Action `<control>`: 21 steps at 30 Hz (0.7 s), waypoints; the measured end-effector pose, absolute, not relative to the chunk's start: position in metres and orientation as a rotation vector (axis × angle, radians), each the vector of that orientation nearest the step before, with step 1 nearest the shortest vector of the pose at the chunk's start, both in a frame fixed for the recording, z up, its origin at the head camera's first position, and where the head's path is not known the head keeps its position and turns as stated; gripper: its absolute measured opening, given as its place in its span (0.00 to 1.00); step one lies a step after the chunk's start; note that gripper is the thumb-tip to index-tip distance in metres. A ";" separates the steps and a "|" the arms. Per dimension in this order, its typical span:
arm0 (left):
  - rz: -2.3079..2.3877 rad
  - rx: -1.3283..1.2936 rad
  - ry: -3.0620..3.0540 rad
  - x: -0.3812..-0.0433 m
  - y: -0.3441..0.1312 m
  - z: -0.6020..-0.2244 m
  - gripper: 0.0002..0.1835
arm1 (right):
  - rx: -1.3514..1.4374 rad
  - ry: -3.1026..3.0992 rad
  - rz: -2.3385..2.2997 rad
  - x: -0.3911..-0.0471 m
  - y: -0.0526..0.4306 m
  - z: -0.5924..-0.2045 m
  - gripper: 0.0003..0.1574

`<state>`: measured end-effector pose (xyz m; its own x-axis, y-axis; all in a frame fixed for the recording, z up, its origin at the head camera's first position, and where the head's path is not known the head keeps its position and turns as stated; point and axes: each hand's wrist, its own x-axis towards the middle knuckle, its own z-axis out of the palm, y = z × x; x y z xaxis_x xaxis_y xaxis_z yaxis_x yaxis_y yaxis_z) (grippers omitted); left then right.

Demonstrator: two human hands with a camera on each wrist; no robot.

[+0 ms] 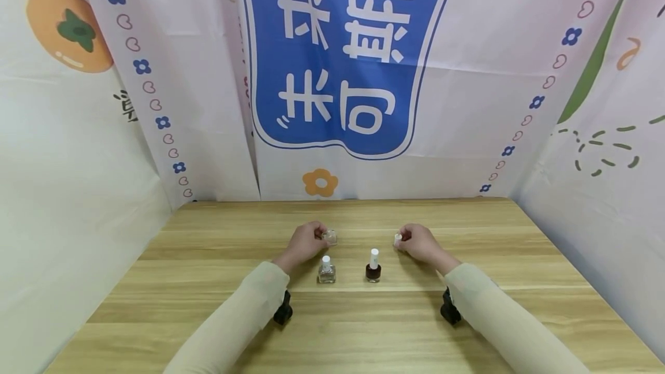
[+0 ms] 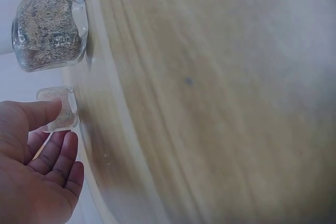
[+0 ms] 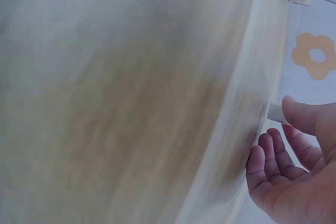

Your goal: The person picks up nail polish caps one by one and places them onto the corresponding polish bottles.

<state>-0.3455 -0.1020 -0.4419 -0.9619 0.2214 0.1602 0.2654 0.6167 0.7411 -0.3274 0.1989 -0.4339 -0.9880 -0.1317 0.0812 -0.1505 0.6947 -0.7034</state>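
My left hand (image 1: 307,241) pinches a small clear glass nail polish bottle (image 1: 331,238) with pale contents, thumb on its near side. No white cap shows on that bottle. Off to the right, my right hand (image 1: 419,242) holds a small white cap (image 1: 398,239) between thumb and index finger, low at the tabletop; the other fingers are loosely curled. Nearer to me, between the hands, a glitter nail polish bottle (image 1: 327,273) with a white cap stands upright. Right of it stands a dark nail polish bottle (image 1: 373,272) with a tall white cap.
All of this is on a wood-grain table (image 1: 363,328). A printed cloth (image 1: 457,149) hangs behind its far edge, with cloth walls (image 1: 78,189) on both sides. Black wrist cameras (image 1: 283,309) sit under the sleeves.
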 end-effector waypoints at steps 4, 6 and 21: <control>-1.301 -0.410 -2.778 -0.345 -0.103 -0.440 0.10 | 0.248 -2.862 1.196 -0.325 0.199 -0.429 0.08; -1.320 -0.401 -2.771 -0.344 -0.104 -0.438 0.10 | 0.265 -2.855 1.192 -0.324 0.199 -0.425 0.08; -1.405 -0.382 -2.698 -0.331 -0.113 -0.409 0.12 | 0.367 -2.823 1.181 -0.312 0.205 -0.390 0.10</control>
<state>-0.3313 -0.1134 -0.4089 -0.9662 0.1841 0.1803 0.2533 0.5499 0.7959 -0.3121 0.2051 -0.3895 -0.9700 -0.1952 0.1451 -0.2404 0.6782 -0.6945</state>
